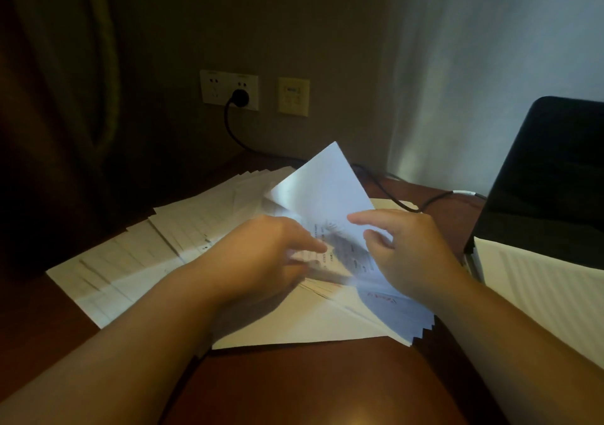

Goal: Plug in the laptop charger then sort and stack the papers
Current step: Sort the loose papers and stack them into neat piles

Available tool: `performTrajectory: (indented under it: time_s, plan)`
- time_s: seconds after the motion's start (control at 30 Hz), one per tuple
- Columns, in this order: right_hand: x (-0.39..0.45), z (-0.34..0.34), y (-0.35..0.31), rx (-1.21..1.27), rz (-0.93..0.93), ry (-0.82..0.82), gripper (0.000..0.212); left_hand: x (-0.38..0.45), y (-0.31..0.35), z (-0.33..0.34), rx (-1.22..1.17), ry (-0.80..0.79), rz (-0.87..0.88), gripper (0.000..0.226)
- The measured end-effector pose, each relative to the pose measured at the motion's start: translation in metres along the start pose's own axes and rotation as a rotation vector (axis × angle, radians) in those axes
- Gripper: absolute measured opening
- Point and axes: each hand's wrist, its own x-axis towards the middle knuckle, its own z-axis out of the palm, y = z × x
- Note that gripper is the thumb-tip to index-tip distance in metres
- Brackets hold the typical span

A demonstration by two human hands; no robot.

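Several white papers lie fanned across the brown desk. My right hand pinches a sheet and lifts it, its far corner tilted up. My left hand rests on the printed papers beneath, index finger stretched toward the lifted sheet's lower edge. A black charger plug sits in the wall socket, and its cable runs across the desk to the black laptop at the right.
A second white stack lies in front of the laptop at the right. A yellowish wall panel is beside the socket. A dark curtain hangs at the left and a pale curtain at the right.
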Motion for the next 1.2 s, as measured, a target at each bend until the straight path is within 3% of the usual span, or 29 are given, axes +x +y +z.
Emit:
performTrajectory:
  time_s: [0.13,0.27,0.4,0.5,0.57,0.67,0.77,0.9,1.2]
  plan:
    - [-0.003,0.0,-0.01,0.044,-0.052,-0.093,0.028,0.005,-0.007,-0.001,0.001,0.12,0.018,0.028]
    - [-0.004,0.005,-0.014,-0.038,-0.148,-0.173,0.028,0.007,-0.009,0.002,-0.054,0.374,0.011,0.018]
    - [-0.001,0.006,-0.011,-0.077,-0.185,-0.125,0.024,0.006,-0.004,0.007,-0.103,0.602,-0.078,0.028]
    - [-0.001,0.004,-0.01,-0.083,-0.133,0.016,0.022,0.004,0.001,0.0,-0.165,0.713,-0.201,0.036]
    - [0.0,0.001,-0.01,-0.053,-0.043,0.094,0.03,0.004,0.0,-0.001,-0.174,0.62,-0.194,0.038]
    - [0.001,-0.001,-0.01,0.001,0.045,0.137,0.046,0.002,0.001,0.005,-0.057,0.292,-0.195,0.039]
    - [0.0,-0.003,-0.01,-0.006,0.043,0.169,0.056,0.003,0.003,0.013,0.03,0.054,-0.2,0.067]
    - [-0.001,-0.001,-0.009,0.012,-0.032,0.173,0.041,0.006,0.003,0.015,0.068,0.004,-0.189,0.067]
    - [-0.001,0.003,-0.009,0.061,-0.004,0.057,0.027,0.007,-0.004,0.014,0.067,-0.018,-0.062,0.032]
